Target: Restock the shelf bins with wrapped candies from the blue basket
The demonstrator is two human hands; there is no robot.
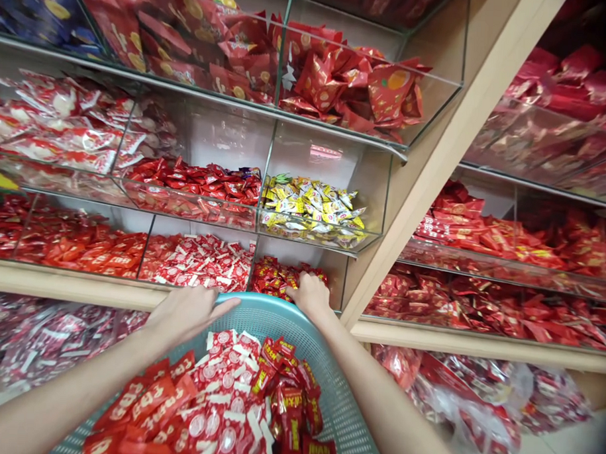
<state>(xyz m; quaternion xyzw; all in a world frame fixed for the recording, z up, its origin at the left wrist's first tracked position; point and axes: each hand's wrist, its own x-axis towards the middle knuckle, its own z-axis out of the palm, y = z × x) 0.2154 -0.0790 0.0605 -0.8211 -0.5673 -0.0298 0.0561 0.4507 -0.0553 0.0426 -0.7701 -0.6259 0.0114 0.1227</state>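
At teal basket's (pixel 265 313) far rim, both hands (pixel 181 312); asst. wrapped sweets (pixel 227 396) w/in.

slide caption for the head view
Left hand and right hand at a teal basket of wrapped sweets facing stocked shelves.

Left hand (pixel 185 313), right hand (pixel 311 297) bare; forearms (pixel 73 382) bare, slender.

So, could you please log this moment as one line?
teal basket: holding wrapped packets | left hand: at far rim | right hand: at far rim
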